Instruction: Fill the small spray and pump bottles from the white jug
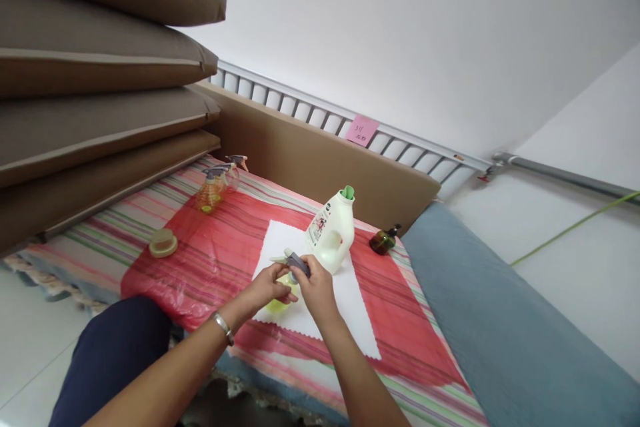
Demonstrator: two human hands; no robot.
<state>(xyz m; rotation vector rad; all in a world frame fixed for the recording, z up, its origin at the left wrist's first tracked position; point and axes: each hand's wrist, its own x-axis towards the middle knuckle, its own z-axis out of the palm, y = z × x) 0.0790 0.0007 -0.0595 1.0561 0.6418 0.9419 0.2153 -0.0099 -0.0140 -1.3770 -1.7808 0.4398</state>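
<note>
A small spray bottle (pixel 278 305) with yellow-green liquid stands on a white scalloped cloth (pixel 353 320) in front of me. My right hand (pixel 317 287) is closed round the grey-and-white trigger spray head (pixel 299 263) at the top of the bottle. From the other side, my left hand (pixel 270 288) has its fingers bent at the bottle's neck and spray head; the fingers partly cover the bottle, so their exact hold is hard to see. Just behind the hands, a large pale-green jug (pixel 336 233) with a green cap stands upright on the cloth.
Several spray bottles (pixel 209 193) stand at the back left. A round beige lid-like object (pixel 163 243) lies on the red plastic sheet (pixel 205 273). An amber pump bottle (pixel 383 241) lies tilted at the right. Stacked brown cushions (pixel 100 73) rise at the left; a brown board (pixel 310 150) borders the back.
</note>
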